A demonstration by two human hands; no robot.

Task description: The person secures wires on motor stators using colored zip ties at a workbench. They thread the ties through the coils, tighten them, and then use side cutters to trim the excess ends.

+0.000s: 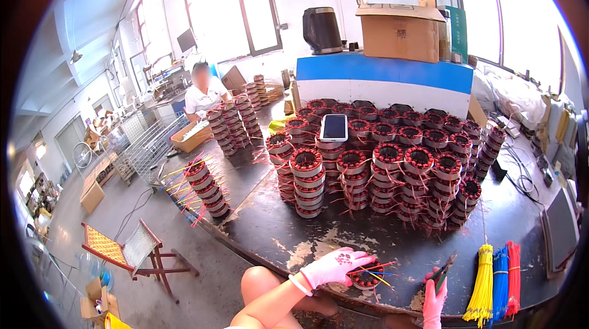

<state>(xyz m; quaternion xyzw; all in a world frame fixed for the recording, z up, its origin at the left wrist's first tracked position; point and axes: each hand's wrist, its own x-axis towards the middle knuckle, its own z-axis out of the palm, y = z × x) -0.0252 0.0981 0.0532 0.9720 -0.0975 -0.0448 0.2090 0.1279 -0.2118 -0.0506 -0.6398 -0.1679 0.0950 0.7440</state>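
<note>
My left hand [336, 267], in a pink glove, grips a motor stator [366, 278] near the front edge of the dark table. Red, yellow and blue wires stick out of the stator's ring toward the right. My right hand [434, 306], gloved in pink too, is closed around a pair of pliers [443, 272] whose jaws point up and away. The pliers are apart from the stator. Right of that hand lie bundles of yellow wires [482, 283], blue wires [500, 280] and red wires [513, 277].
Many stacked stators [356, 182] fill the table's middle, a phone [334, 128] on top. Another stack [207, 188] with coloured wires stands left. Behind are a blue-and-white box [386, 74], a carton [400, 31] and a kettle [321, 30]. A co-worker [205, 93] sits far left; a folding chair [132, 249] stands nearer.
</note>
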